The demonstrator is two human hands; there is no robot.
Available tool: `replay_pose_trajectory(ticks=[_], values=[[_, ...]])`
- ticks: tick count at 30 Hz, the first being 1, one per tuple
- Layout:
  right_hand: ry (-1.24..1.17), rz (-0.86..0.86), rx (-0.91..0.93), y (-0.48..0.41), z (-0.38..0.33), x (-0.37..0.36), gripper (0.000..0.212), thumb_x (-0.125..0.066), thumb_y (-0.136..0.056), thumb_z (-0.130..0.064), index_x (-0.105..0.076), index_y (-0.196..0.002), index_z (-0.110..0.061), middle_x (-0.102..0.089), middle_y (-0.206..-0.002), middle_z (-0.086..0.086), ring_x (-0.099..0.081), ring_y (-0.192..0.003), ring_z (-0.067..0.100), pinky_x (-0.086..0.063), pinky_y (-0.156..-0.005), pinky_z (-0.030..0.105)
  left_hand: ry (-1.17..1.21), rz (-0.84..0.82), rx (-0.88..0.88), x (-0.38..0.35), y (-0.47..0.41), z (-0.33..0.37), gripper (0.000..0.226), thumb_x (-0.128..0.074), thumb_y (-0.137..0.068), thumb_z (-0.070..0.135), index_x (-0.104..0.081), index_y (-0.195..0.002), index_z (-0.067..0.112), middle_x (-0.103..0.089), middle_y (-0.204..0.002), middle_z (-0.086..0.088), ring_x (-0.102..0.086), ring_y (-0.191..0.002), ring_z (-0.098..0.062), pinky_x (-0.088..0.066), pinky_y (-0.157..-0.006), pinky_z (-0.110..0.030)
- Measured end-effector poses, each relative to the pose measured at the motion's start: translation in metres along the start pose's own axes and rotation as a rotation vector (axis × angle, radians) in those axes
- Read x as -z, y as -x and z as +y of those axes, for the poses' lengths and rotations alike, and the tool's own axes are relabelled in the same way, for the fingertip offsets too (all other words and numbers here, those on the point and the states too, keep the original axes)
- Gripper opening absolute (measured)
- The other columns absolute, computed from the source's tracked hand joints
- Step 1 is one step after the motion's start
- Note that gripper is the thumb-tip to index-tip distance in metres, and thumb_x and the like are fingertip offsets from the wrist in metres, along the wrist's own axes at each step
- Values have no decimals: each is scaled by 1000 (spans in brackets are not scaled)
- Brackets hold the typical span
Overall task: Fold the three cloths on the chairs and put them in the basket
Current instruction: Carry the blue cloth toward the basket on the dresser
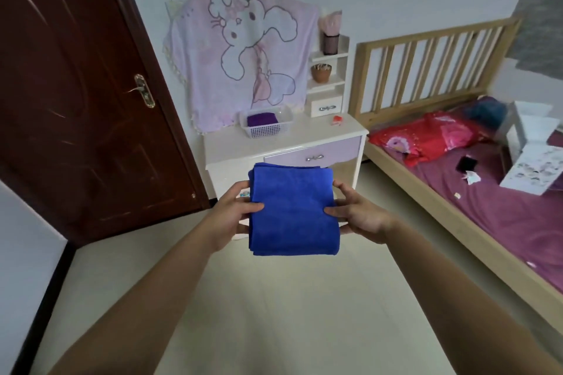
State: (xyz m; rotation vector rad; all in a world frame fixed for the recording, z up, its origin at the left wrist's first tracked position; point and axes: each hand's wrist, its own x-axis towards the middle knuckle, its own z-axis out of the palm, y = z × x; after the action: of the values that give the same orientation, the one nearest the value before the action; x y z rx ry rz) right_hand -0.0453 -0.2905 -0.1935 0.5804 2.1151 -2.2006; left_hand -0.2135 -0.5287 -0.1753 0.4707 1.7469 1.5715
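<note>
A folded blue cloth (292, 210) is held flat in front of me, above the floor. My left hand (234, 213) grips its left edge, thumb on top. My right hand (356, 213) grips its right edge the same way. Farther ahead, a white perforated basket (265, 130) stands on the white dresser top (304, 140). A folded purple cloth (261, 119) lies inside the basket. No chairs are in view.
A dark brown door (76, 94) is at the left. A pink cartoon blanket (243, 58) drapes over the dresser's back. A wooden bed (457, 179) with purple sheet, red bundle and boxes fills the right. Pale tiled floor (289, 298) lies between me and the dresser.
</note>
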Motion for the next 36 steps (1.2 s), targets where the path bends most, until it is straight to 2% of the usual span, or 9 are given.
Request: replay_pose_trajectory(ticks=[7, 11, 18, 27, 30, 33, 36], values=[[76, -48, -10, -186, -50, 42, 60, -63, -94, -7, -42, -137, -43, -61, -132, 6, -67, -112, 25, -57, -91, 51, 67, 92, -3, 58, -164, 23, 52, -68, -88, 5, -52, -129, 31, -68, -119, -8, -68, -106, -30, -57, -84, -55], [92, -50, -27, -292, -71, 60, 61, -58, -96, -5, -39, -138, -45, -62, -129, 6, -68, -111, 26, -58, -88, 48, 77, 114, -17, 95, -268, 35, 51, -66, -89, 4, -51, -130, 29, -65, -121, -9, -66, -106, -30, -57, -84, -52], [74, -7, -49, -467, -139, 112, 60, -58, -96, -5, -39, -136, -45, -62, -128, 6, -69, -109, 26, -58, -89, 51, 65, 47, -12, 154, -454, 105, 48, -66, -89, 5, -50, -129, 28, -66, -120, -10, -67, -105, -30, -60, -73, -44], [111, 51, -83, -650, -173, 199, 61, -54, -97, -5, -35, -141, -42, -64, -123, 4, -69, -106, 23, -60, -80, 40, 47, 92, 63, 168, -654, 146, 46, -63, -92, 5, -46, -129, 26, -59, -128, -4, -65, -108, -30, -61, -75, -46], [125, -13, -125, -736, -171, 246, 62, -54, -96, -3, -33, -142, -39, -62, -122, 4, -69, -105, 25, -61, -78, 40, 23, 162, 107, 164, -743, 144, 42, -62, -92, 4, -47, -126, 25, -59, -127, -3, -64, -107, -29, -61, -71, -42], [142, -26, -138, -766, -175, 251, 62, -55, -96, -1, -33, -141, -37, -59, -125, 6, -66, -108, 27, -60, -83, 45, 26, 181, 150, 168, -766, 144, 43, -63, -91, 5, -47, -124, 28, -57, -128, -1, -64, -107, -29, -61, -76, -46], [113, -90, -214, -831, -175, 277, 63, -57, -94, -2, -33, -143, -36, -59, -127, 6, -66, -109, 27, -60, -85, 44, 53, 261, 250, 174, -825, 142, 46, -63, -89, 3, -47, -124, 28, -56, -127, -2, -62, -108, -29, -60, -78, -49]])
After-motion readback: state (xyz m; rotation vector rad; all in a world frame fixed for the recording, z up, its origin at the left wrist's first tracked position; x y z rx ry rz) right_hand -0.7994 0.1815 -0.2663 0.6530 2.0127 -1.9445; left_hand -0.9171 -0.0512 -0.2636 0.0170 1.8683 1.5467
